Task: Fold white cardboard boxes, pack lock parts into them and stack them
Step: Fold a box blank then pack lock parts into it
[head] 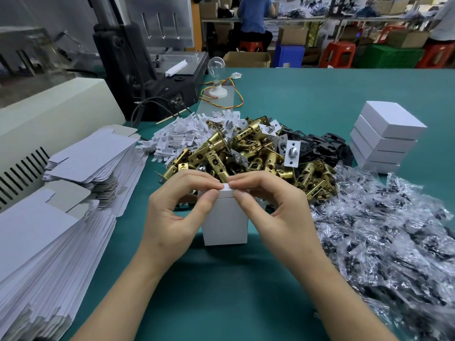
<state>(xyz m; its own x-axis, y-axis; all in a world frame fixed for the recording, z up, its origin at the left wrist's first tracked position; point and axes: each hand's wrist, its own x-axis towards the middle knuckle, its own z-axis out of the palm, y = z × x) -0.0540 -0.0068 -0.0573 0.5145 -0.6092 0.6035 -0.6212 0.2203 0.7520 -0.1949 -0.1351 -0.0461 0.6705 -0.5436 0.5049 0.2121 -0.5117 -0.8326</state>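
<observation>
A small white cardboard box point(225, 223) stands upright on the green table, straight in front of me. My left hand point(177, 212) and my right hand point(273, 207) both pinch its top flap with thumb and fingertips, one from each side. Behind it lies a heap of brass lock latches point(248, 153). Flat white box blanks point(49, 232) are piled at the left. Several closed white boxes point(384, 136) are stacked at the right.
Small white card inserts point(177, 137) and black metal plates point(317, 143) flank the latch heap. Clear bags of screws point(384, 230) cover the right side. A beige machine point(56, 112), a black press point(152, 67) and a bulb on wires point(216, 77) stand behind.
</observation>
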